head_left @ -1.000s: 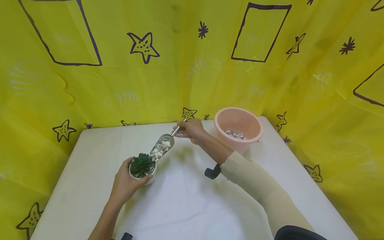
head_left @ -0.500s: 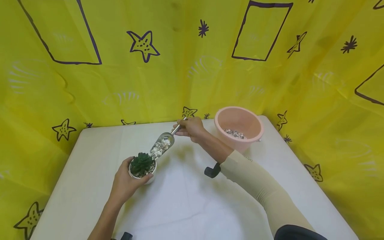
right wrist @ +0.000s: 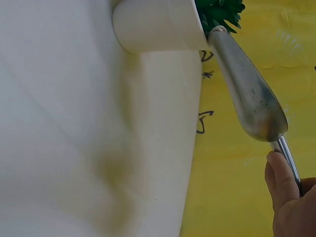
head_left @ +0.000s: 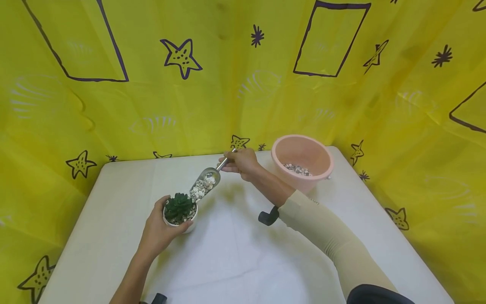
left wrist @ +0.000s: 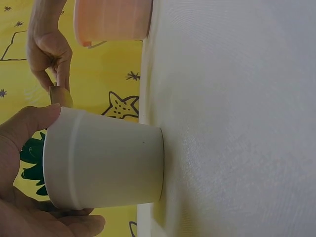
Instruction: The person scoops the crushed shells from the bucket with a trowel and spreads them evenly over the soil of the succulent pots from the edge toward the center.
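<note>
A green succulent grows in a small white pot that stands on the white table, with pebbles around the plant. My left hand grips the pot near its rim, thumb on one side and fingers on the other. Between thumb and fingers, my right hand holds the handle of a metal scoop. Whitish pebbles fill much of the scoop. It slants down toward the pot, its lip right at the rim beside the leaves.
A pink bucket with pebbles in its bottom stands at the back right of the white table. Behind the table hangs a yellow curtain with drawn starfish. The right forearm reaches across the table's right half.
</note>
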Tool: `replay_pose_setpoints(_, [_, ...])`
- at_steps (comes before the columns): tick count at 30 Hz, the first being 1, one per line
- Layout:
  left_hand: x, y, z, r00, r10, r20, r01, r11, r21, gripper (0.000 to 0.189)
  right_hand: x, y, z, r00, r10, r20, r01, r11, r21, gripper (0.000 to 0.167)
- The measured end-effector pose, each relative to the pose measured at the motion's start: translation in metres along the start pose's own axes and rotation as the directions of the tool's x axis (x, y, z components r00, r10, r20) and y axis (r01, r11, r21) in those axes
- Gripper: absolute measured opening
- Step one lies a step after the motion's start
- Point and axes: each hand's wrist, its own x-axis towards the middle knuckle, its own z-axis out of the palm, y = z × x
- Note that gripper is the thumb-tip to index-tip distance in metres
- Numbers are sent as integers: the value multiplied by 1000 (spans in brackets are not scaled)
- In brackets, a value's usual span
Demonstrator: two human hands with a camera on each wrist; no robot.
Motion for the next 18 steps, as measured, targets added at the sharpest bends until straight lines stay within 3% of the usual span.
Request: replay_pose_setpoints(18, [1,0,1,999,-24,-25,25,999,29,105,0,0,3,1000,-2,-5,2,1000,-3,35])
